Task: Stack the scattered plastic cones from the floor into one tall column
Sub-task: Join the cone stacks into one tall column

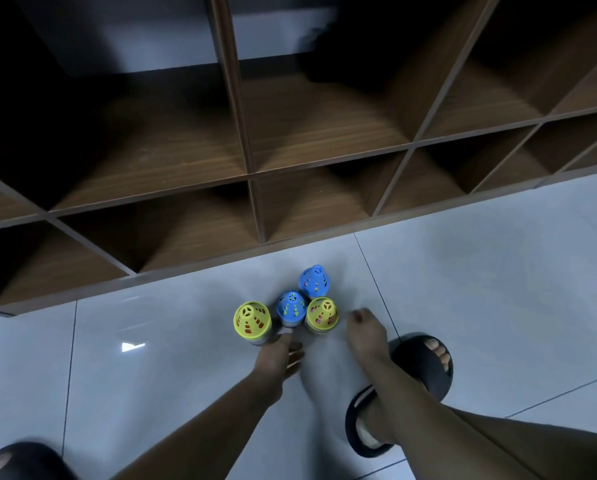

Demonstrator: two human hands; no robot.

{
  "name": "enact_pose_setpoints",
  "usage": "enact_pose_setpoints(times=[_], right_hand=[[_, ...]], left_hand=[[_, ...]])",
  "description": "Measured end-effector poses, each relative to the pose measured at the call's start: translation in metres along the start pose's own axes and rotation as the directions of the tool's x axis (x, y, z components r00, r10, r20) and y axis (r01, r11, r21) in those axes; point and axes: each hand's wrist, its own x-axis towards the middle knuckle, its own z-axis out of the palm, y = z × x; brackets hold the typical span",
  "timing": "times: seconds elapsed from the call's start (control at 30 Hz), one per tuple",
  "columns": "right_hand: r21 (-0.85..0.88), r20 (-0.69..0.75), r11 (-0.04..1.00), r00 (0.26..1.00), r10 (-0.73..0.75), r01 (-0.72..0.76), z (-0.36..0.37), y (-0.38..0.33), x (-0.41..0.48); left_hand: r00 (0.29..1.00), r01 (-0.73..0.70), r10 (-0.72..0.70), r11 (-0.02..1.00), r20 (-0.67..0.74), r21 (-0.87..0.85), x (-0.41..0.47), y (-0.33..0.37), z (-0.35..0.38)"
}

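As the left hand [279,355], fingers straight, reaches between tightly crowded stacks [291,308], a brush could topple one; the right hand [364,329] hangs loosely curled, empty.

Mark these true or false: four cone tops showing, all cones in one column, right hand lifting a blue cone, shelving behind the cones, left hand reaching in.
1. Four cone tops show: left yellow cone, right yellow cone, near blue cone, far blue cone. True.
2. They form one column. False: the four stand side by side on the floor.
3. The right hand lifts a blue cone. False: it is low beside the right yellow cone.
4. A wooden shelf unit stands behind the cones. True.
5. The left hand reaches toward the near cones. True.
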Motion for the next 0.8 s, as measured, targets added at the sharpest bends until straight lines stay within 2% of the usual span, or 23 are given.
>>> enact_pose_setpoints(times=[0.07,0.1,0.17,0.27,0.33,0.6,0.8], right_hand=[[0.064,-0.098,0.98,0.978,-0.182,0.188,-0.005,-0.016,-0.009],[0.058,-0.095,0.964,0.962,-0.255,0.261,-0.006,-0.024,-0.014],[-0.091,-0.005,0.916,0.919,-0.393,0.391,-0.005,-0.033,-0.018],[-0.368,0.141,0.777,0.857,-0.496,0.51,0.0,-0.032,-0.012],[-0.398,0.168,0.749,0.845,-0.508,0.53,-0.001,-0.028,-0.005],[-0.314,0.118,0.835,0.891,-0.438,0.452,-0.031,-0.004,0.023],[-0.238,0.143,0.872,0.903,-0.404,0.428,-0.044,-0.001,0.03]], left_hand=[[1.0,0.001,-0.001,1.0,0.0,-0.009,0.007,0.001,0.009],[1.0,0.003,-0.003,1.0,-0.002,-0.01,0.01,0.001,0.012],[1.0,0.011,-0.011,1.0,0.002,-0.01,0.015,0.001,0.016],[1.0,0.019,-0.019,1.0,-0.002,-0.001,0.022,0.001,0.02],[0.999,0.034,-0.034,0.999,-0.009,0.0,0.025,0.001,0.023],[1.0,0.025,-0.026,0.999,0.008,0.02,0.05,-0.008,0.043],[0.989,0.023,-0.018,0.999,0.143,-0.037,0.05,-0.01,0.057]])
